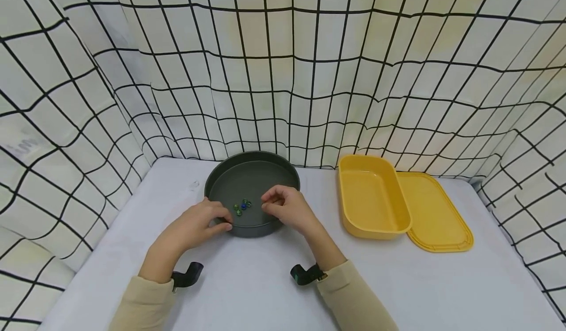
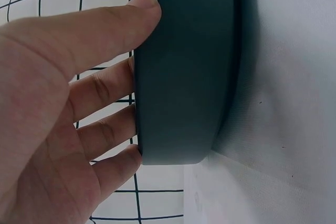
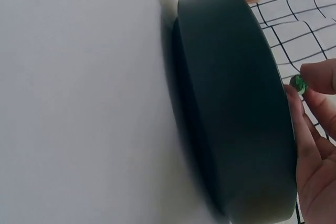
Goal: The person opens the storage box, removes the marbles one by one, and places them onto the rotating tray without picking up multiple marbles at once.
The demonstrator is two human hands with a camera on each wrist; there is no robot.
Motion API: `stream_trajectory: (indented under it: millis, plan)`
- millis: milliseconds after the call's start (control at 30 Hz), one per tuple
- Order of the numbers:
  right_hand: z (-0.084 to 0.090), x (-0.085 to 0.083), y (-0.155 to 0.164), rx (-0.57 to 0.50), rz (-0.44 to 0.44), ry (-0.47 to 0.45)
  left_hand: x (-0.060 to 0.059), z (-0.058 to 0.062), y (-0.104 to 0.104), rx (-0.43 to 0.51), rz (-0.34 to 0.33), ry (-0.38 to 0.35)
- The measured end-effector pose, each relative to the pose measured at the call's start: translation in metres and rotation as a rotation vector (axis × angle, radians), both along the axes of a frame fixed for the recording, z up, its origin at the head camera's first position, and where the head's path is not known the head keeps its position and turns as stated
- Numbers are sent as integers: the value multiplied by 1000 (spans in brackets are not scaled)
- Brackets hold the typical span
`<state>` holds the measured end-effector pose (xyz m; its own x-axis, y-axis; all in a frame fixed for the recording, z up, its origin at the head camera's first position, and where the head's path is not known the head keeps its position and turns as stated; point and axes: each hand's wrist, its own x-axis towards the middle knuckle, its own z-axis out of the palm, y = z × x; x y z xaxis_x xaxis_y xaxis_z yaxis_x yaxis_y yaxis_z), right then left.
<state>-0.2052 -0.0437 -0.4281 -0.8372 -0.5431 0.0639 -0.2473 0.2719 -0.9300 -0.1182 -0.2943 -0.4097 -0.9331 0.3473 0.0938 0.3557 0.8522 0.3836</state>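
Observation:
A dark round pan [image 1: 254, 176] stands on the white table, with several small green marbles and a blue marble [image 1: 243, 206] lying together on its left inside. My left hand [image 1: 192, 227] grips the near-left rim; in the left wrist view the thumb rests on the outer wall [image 2: 184, 77] and the fingers reach over the edge. Over the pan's right side is my right hand [image 1: 289, 210]. Between its thumb and fingertips it pinches a green marble [image 3: 298, 84], seen in the right wrist view just past the rim; the head view hides this marble.
Right of the pan stands a yellow rectangular container [image 1: 371, 198]. Its edge overlaps a flat yellow lid [image 1: 438, 213] on the table [image 1: 261, 291]. Black netting over white sheets [image 1: 305, 75] encloses the back and both sides.

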Motion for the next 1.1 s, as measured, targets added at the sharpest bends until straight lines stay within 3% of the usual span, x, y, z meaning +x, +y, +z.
stream_trajectory:
  millis: [367, 1100]
  plan:
    - [0, 6, -12, 209, -32, 228, 1, 1, 1, 3, -10, 12]
    - [4, 11, -18, 425, 59, 406, 2, 4, 1, 18, -19, 10]
